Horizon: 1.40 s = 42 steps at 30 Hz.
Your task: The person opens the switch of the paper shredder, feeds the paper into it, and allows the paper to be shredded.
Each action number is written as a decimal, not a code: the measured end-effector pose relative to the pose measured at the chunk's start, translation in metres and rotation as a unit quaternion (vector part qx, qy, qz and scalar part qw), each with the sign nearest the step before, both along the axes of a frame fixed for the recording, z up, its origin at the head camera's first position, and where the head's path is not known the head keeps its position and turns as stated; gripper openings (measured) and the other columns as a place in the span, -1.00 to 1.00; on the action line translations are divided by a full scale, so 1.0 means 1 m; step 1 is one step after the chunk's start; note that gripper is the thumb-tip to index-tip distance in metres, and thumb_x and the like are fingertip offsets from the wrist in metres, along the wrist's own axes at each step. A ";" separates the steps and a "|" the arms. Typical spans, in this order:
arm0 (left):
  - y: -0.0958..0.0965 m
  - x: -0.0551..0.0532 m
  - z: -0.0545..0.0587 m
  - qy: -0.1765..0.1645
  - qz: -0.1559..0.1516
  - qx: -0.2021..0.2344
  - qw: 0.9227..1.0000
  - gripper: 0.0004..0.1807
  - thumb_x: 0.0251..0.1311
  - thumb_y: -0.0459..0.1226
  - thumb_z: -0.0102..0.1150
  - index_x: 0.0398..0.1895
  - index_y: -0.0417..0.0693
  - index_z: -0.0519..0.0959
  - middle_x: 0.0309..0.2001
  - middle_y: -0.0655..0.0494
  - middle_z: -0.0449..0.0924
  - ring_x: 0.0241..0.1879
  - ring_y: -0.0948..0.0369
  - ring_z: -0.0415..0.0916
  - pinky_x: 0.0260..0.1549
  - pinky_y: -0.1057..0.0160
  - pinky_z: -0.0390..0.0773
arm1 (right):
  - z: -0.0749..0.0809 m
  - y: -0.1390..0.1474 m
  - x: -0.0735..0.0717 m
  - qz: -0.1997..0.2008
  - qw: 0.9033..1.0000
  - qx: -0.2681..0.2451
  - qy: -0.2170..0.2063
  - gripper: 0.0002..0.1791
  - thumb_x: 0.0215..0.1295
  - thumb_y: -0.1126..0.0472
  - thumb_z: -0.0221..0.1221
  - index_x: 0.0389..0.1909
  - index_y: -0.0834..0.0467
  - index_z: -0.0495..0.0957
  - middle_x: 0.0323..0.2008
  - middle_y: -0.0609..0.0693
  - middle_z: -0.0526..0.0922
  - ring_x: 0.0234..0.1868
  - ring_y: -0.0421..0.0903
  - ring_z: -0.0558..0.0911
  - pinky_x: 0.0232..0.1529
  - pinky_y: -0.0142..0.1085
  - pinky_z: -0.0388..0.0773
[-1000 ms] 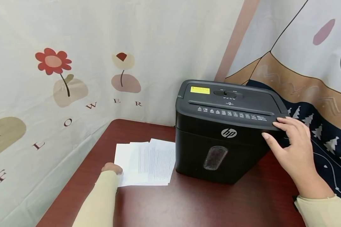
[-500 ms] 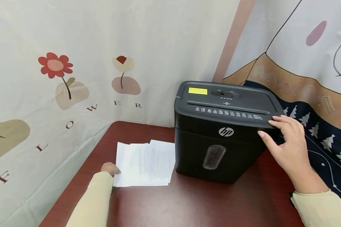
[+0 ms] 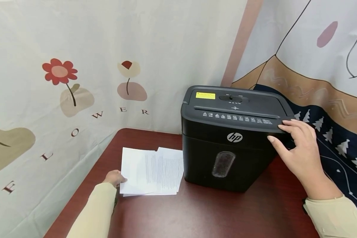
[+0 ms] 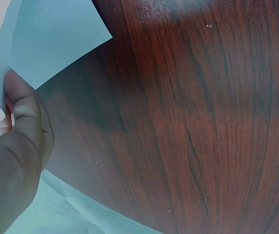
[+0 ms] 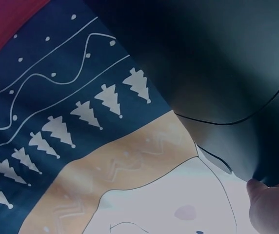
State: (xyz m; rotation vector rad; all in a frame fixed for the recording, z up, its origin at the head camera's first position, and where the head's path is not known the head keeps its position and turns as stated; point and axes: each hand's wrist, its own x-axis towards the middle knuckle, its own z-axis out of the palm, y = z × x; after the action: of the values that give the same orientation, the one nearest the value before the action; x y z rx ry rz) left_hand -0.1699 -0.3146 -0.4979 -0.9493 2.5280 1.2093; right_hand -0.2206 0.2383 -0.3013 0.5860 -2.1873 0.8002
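Note:
Several white sheets of printed paper (image 3: 166, 170) lie fanned and overlapping on the table, left of a black HP paper shredder (image 3: 208, 150). At their left side my left hand (image 3: 114, 178) pinches the edge of the top sheet (image 3: 134, 168). In the left wrist view the thumb and fingers of that left hand (image 4: 25, 126) hold the sheet (image 4: 64, 46), which is raised and bent near them. My right hand (image 3: 303, 148) rests at the shredder's upper right corner, fingers spread along the lid, thumb lower at the front. The right wrist view shows part of it (image 5: 273, 207) against the shredder (image 5: 217, 63).
The shredder stands on the dark red wooden table (image 3: 196, 215), its feed slot (image 3: 236, 113) on top beside a slide switch (image 3: 230, 98) and a yellow label (image 3: 205, 95). A flower-print curtain (image 3: 89, 39) hangs behind, and a tree-patterned cloth (image 3: 330, 132) hangs on the right.
My left hand has shifted the top sheet slightly, so a strip of the sheet beneath shows along its lower edge. My right hand stays at the shredder's corner; the head view has drifted a little.

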 end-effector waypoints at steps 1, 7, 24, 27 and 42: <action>0.000 0.001 0.001 0.006 0.005 0.007 1.000 -0.82 0.10 -0.49 0.24 -0.36 -0.38 0.40 -0.49 -0.06 0.34 -0.51 0.13 0.29 -0.53 0.27 0.34 | 0.001 0.000 0.000 -0.001 1.000 0.002 -0.002 -0.54 0.06 0.30 0.36 -0.03 0.43 0.55 0.08 0.36 0.50 0.24 0.30 0.30 0.35 0.07 0.08; 0.001 0.004 0.007 0.038 0.016 0.038 0.998 -0.81 0.10 -0.51 0.21 -0.27 -0.44 0.43 -0.37 -0.16 0.48 -0.37 0.04 0.38 -0.45 0.24 0.42 | 0.003 0.000 0.001 -0.005 1.000 0.023 0.000 -0.53 0.01 0.33 0.37 -0.03 0.43 0.54 0.07 0.37 0.50 0.22 0.30 0.31 0.36 0.06 0.08; 0.005 0.017 0.024 0.067 -0.017 0.051 0.996 -0.74 0.19 -0.44 0.16 -0.11 -0.43 0.41 -0.19 -0.26 0.48 -0.22 -0.04 0.43 -0.17 -0.03 0.48 | 0.013 0.003 0.003 -0.034 0.996 0.077 -0.036 -0.52 0.01 0.28 0.40 -0.04 0.39 0.56 0.04 0.35 0.51 0.21 0.31 0.31 0.36 0.09 0.10; 0.006 0.018 0.030 0.078 -0.020 0.054 0.995 -0.73 0.22 -0.43 0.15 -0.08 -0.43 0.41 -0.12 -0.30 0.47 -0.16 -0.08 0.42 -0.11 -0.09 0.45 | 0.015 0.004 0.002 -0.032 0.996 0.082 -0.034 -0.52 0.01 0.27 0.40 -0.04 0.39 0.55 0.04 0.35 0.51 0.19 0.32 0.32 0.36 0.09 0.11; 0.013 0.023 0.074 0.139 -0.057 0.080 0.985 -0.80 0.26 -0.36 0.16 -0.19 -0.33 0.40 -0.44 0.09 0.46 -0.34 0.16 0.37 -0.32 0.21 0.40 | 0.021 0.004 0.004 -0.038 0.993 0.095 -0.061 -0.52 0.06 0.23 0.39 -0.03 0.38 0.54 0.07 0.35 0.49 0.20 0.32 0.29 0.26 0.17 0.21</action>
State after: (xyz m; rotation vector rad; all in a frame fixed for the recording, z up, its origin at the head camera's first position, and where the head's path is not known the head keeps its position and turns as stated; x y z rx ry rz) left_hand -0.1469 -0.3014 -0.4239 -0.6285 2.5947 1.5763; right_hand -0.2167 0.2419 -0.2804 0.5562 -2.4005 0.6044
